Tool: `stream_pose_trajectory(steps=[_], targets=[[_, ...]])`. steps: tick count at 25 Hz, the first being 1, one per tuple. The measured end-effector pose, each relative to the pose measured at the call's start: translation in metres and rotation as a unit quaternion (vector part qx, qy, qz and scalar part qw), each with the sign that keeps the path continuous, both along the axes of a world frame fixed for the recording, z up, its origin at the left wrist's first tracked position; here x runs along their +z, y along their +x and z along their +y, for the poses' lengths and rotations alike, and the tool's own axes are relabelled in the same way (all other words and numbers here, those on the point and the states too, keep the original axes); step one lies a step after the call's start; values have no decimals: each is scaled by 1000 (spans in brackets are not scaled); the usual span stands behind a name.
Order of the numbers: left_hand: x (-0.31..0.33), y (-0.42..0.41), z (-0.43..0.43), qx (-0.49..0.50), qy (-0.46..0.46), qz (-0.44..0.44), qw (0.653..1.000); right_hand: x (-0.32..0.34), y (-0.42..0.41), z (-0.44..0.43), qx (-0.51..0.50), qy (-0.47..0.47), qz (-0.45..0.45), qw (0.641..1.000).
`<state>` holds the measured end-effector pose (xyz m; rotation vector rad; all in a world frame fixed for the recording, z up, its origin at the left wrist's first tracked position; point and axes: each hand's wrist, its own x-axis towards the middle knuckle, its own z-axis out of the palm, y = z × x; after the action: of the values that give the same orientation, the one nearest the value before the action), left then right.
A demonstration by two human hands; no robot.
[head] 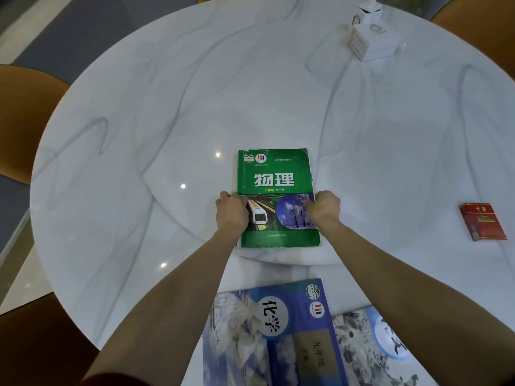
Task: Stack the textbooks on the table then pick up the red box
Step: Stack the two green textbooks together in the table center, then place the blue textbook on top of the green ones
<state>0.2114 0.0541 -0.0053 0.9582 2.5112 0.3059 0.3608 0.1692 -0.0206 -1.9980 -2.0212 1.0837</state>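
A green textbook lies flat near the middle of the round white marble table. My left hand grips its left edge and my right hand grips its right edge, both about halfway down the cover. Nearer to me lies a blue-purple textbook, and a pale blue textbook lies to its right, partly cut off by the frame. The red box rests flat on the table at the right, apart from both hands.
A white carton stands at the far right of the table with a smaller white box behind it. Orange-brown chairs ring the table at left, lower left and upper right. A raised round inset panel lies under the green book.
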Motion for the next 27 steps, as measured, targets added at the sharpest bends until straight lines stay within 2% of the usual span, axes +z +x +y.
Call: stream_pose_trajectory(steps=[3, 5, 9, 15, 19, 22, 27], targets=[[2, -3, 1, 29, 13, -11, 999, 8, 7, 0, 38, -16, -5, 999], [7, 2, -3, 4, 19, 22, 1000, 15, 14, -6, 64, 0, -22, 998], [13, 17, -15, -135, 68, 96, 984, 28, 33, -27, 100, 51, -78, 991], [21, 40, -40, -316, 88, 79, 941, 40, 60, -79, 121, 81, -101, 984], [23, 49, -63, -400, 62, 61, 912, 45, 79, -123, 88, 89, -82, 989], [23, 57, -80, -429, 61, 42, 900, 45, 93, -155, 36, 62, -35, 997], [7, 69, -113, -468, 5, 25, 883, 36, 110, -215, -27, 17, 8, 999]])
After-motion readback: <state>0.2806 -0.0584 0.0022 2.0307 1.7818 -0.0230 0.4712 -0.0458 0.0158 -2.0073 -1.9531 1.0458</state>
